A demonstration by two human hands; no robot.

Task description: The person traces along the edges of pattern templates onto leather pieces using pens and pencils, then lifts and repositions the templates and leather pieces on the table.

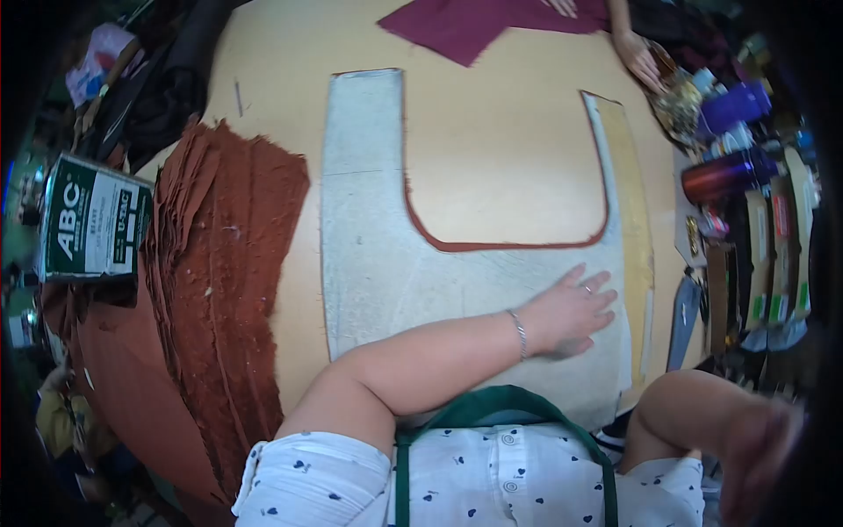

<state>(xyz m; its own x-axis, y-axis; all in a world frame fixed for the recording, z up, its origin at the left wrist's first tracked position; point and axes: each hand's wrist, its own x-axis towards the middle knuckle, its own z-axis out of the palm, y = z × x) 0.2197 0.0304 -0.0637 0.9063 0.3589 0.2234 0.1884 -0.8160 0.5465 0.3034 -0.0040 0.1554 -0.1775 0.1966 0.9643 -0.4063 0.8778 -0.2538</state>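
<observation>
My left hand (572, 316) lies flat with fingers spread on a large pale grey U-shaped pattern piece (364, 220). Rust-brown fabric (439, 247) shows as a thin edge along the inner curve of that piece. Down its right side runs a yellowish strip (637, 228). My right hand (766, 448) is off to the lower right, beyond the table edge and smeared by motion. Whether its fingers hold anything cannot be made out.
Left of the pattern lies a stack of rust-brown fabric (237, 228) beside a green-and-white ABC can (92, 220). Across the table, another person's hand (641, 61) is near maroon fabric (474, 26). A purple bottle (724, 176) and a grey pointed tool (683, 321) are at right.
</observation>
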